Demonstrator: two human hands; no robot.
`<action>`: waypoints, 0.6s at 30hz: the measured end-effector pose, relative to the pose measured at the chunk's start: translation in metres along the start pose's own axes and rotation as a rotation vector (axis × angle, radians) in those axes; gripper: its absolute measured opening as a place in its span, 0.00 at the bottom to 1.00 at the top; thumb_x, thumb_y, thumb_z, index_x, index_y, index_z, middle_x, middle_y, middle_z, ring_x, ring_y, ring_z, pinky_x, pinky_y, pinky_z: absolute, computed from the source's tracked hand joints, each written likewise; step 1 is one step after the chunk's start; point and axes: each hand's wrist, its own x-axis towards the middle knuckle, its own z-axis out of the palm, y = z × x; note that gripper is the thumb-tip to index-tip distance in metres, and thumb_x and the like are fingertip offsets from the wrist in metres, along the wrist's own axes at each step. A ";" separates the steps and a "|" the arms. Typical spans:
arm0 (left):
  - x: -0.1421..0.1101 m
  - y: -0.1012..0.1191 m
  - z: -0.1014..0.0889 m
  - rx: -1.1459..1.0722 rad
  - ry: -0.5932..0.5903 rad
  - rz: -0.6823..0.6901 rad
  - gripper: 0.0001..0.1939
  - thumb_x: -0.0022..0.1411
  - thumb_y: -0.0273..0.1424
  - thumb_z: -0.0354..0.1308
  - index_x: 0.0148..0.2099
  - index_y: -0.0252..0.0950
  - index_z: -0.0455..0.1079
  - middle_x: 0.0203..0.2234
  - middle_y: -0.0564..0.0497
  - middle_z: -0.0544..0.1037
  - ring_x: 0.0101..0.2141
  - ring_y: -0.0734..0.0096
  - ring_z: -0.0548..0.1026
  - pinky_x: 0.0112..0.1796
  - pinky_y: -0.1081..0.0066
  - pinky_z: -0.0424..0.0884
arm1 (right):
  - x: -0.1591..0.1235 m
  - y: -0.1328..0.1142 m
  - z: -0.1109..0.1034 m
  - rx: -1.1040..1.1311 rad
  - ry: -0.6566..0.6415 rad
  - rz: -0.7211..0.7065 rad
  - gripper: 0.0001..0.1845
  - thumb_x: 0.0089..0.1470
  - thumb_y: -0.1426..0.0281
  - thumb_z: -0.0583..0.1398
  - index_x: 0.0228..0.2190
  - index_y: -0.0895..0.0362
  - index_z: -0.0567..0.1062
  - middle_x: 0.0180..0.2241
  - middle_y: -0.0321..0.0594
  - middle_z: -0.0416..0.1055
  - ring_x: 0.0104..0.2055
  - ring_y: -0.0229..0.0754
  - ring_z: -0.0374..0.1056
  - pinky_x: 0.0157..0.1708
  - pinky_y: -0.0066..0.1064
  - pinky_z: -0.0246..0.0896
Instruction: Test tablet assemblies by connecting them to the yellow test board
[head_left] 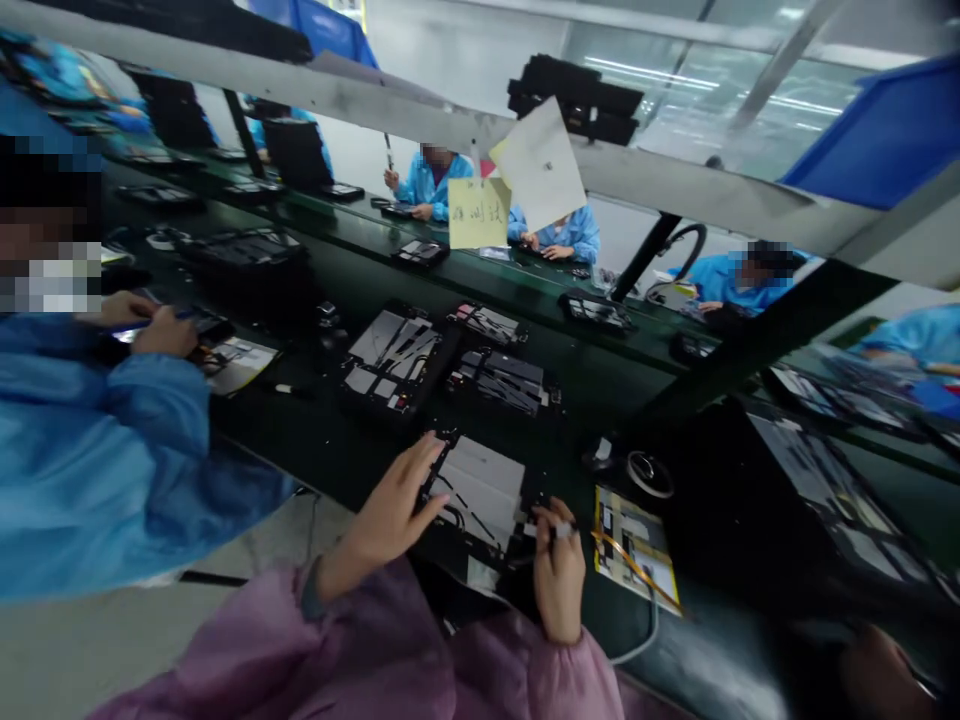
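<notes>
In front of me on the dark green bench lies an opened tablet-like device [484, 485], with a large pale grey panel and thin black cables across it. My left hand [394, 505] rests against its left edge, fingers stretched out and thumb apart. Close by its right edge is my right hand [559, 570], fingers bent together in a pinch. A small whitish bit shows at those fingers, too small to name. A pale slip [482, 573] sticks out at the device's near edge.
Behind the device lie a black tray [394, 360] of flat parts and more part stacks [499, 380]. To the right are a tape roll [649, 474] and a yellow-edged card [637, 545] with an orange strip. A co-worker's blue sleeve [150, 430] is at left; a shelf beam [675, 180] crosses above.
</notes>
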 end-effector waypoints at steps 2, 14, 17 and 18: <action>-0.015 -0.022 -0.004 0.014 0.009 -0.143 0.33 0.65 0.37 0.53 0.68 0.39 0.48 0.64 0.37 0.58 0.63 0.53 0.58 0.60 0.52 0.59 | -0.013 0.007 0.003 0.045 0.050 0.093 0.17 0.63 0.64 0.48 0.41 0.55 0.74 0.47 0.51 0.73 0.50 0.51 0.70 0.49 0.43 0.64; -0.034 -0.013 0.053 -0.120 0.138 -0.275 0.15 0.59 0.29 0.56 0.49 0.42 0.71 0.58 0.45 0.67 0.57 0.56 0.66 0.57 0.55 0.65 | -0.010 0.013 -0.008 -0.152 0.024 0.155 0.17 0.59 0.70 0.46 0.42 0.58 0.72 0.49 0.57 0.71 0.52 0.55 0.69 0.47 0.47 0.66; -0.036 -0.004 0.059 -0.174 0.177 -0.324 0.14 0.60 0.31 0.55 0.49 0.42 0.71 0.57 0.44 0.68 0.56 0.55 0.67 0.56 0.55 0.65 | -0.003 0.009 -0.017 -0.144 0.011 0.197 0.17 0.59 0.70 0.46 0.38 0.57 0.73 0.45 0.55 0.73 0.50 0.54 0.70 0.47 0.45 0.66; -0.037 -0.002 0.059 -0.182 0.181 -0.327 0.13 0.60 0.32 0.55 0.48 0.42 0.70 0.56 0.44 0.68 0.56 0.55 0.67 0.56 0.54 0.64 | -0.001 0.008 -0.019 -0.123 0.005 0.203 0.17 0.59 0.69 0.46 0.37 0.57 0.73 0.43 0.54 0.74 0.49 0.54 0.70 0.47 0.45 0.66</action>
